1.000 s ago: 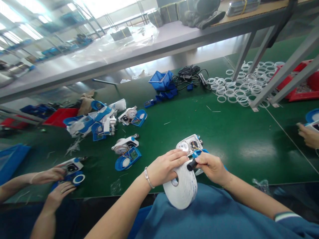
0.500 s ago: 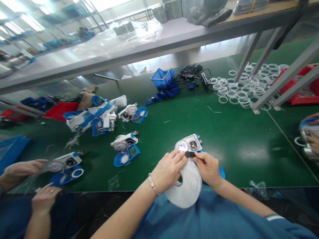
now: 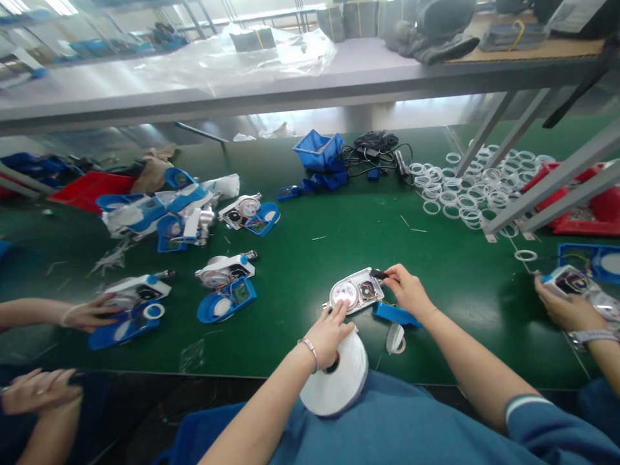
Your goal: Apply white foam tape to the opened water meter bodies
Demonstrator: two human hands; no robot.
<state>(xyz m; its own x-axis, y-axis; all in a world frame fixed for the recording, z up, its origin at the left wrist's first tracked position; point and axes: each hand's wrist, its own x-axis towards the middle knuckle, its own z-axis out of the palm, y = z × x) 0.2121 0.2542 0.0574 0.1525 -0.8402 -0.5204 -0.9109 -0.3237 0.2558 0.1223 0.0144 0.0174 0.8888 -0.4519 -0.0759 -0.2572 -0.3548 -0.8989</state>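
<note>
I am pinching a black piece (image 3: 378, 274) in the fingers of my right hand (image 3: 404, 289), and its end is meeting the one-o'clock corner of an uncovered meter housing (image 3: 357, 290). My left hand (image 3: 330, 337) is reaching up from seven o'clock, its fingertips resting on the round dial (image 3: 340, 292) while its palm is lying over a roll of white tape (image 3: 341, 391); whether the hidden thumb is gripping that roll, I cannot tell.

The housing is lying flat on the green table (image 3: 460, 284) just in front of me, and I am taking it as the centre of my clock. The roll is sitting at six, tilted at the table edge. A blue cover (image 3: 396, 314) is lying at four, just beside the housing, and a pale round piece (image 3: 394, 338) at five.

Farther out, one blue-and-white meter (image 3: 225, 284) is lying at nine, with another (image 3: 249, 215) and a jumbled pile of parts (image 3: 167, 213) at ten. A blue bin (image 3: 317, 152) is standing between eleven and twelve, black cables (image 3: 372, 154) are tangling at twelve, and white rings (image 3: 472, 187) are spreading between one and two. At three, a co-worker's hand (image 3: 564, 308) is holding another unit (image 3: 574, 284); at nine, another co-worker's hand (image 3: 97, 314) is touching a unit (image 3: 155, 287).
</note>
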